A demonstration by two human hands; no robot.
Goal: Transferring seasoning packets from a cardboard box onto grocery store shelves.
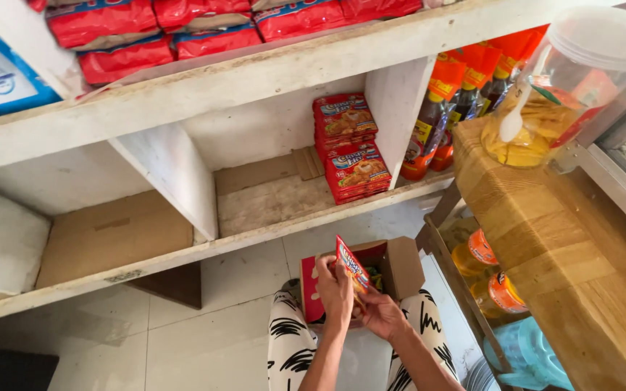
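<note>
- A flat red packet with a yellow and blue print stands on edge, tilted, between both hands.
- It is above an open cardboard box on the lap.

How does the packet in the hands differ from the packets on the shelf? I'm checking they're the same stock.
The held packet is single and tilted on edge over the open cardboard box; the shelf packets sit in stacks, faces outward. The left hand and right hand grip the held one; the shelf packets are untouched. Both look red with similar picture fronts.
</note>
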